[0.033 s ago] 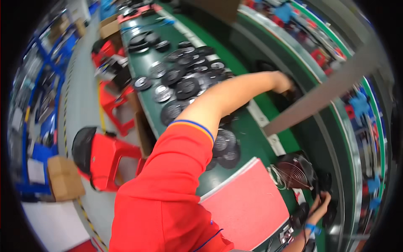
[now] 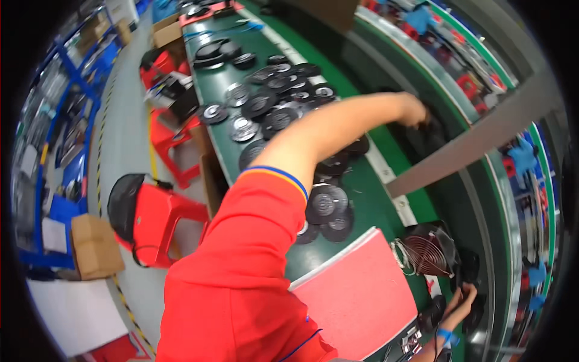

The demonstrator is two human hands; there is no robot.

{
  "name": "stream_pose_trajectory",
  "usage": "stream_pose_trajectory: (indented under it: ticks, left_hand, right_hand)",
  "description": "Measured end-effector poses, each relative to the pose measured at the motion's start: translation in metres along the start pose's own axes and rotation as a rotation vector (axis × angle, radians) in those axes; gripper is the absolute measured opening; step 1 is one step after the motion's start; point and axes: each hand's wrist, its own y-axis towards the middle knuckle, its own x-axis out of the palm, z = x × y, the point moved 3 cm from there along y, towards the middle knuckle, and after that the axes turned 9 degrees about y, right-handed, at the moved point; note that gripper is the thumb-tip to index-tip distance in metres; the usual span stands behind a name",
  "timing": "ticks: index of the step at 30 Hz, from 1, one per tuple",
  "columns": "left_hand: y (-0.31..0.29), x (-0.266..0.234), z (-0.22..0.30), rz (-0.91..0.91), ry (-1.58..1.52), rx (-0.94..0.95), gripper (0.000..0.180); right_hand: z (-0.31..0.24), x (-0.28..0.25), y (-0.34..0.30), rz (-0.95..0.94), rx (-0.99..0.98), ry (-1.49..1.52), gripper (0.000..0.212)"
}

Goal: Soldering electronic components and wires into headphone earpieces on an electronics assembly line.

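My left arm in a red sleeve stretches across the green table to the far right. My left hand (image 2: 412,112) is over the dark belt beyond the table's edge, touching or near a dark object (image 2: 433,134); its fingers are blurred and partly hidden. Lower right, my right hand (image 2: 461,301) has a blue band at its wrist. Its bent fingers are closed on a black part (image 2: 469,265) whose kind is unclear. Just left of that part stands a fan with a round wire guard (image 2: 422,253). Black round parts (image 2: 329,202) lie behind my left arm.
A pink mat (image 2: 362,295) covers the table's near end. A grey post (image 2: 470,136) slants between table and belt. Red stools (image 2: 160,232) and a cardboard box (image 2: 96,247) stand left. Many black discs (image 2: 259,104) spread over the far table.
The whole view has shifted slightly, so table and stools appear a little further right. My left hand has moved slightly over the belt; my right hand stays by the black part.
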Motion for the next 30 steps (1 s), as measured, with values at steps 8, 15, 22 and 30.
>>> stream_pose_trajectory:
  ticks: [8, 15, 22, 30]
  left_hand:
    - [-0.334, -0.022, -0.242, 0.420, 0.340, -0.661, 0.025]
    - [-0.553, 0.032, -0.296, 0.162, 0.342, -1.293, 0.038]
    - [-0.418, 0.012, -0.280, 0.027, 0.522, -1.195, 0.023]
    - [-0.121, 0.050, -0.107, 0.058, -0.057, 0.068, 0.046]
  right_hand:
    - [-0.077, -0.028, -0.063, -0.091, -0.075, -0.231, 0.021]
    - [-0.110, -0.023, -0.118, -0.032, -0.025, -0.214, 0.026]
    - [-0.138, -0.004, -0.144, 0.020, 0.000, -0.186, 0.021]
    - [-0.161, 0.053, -0.147, 0.115, -0.276, 0.005, 0.029]
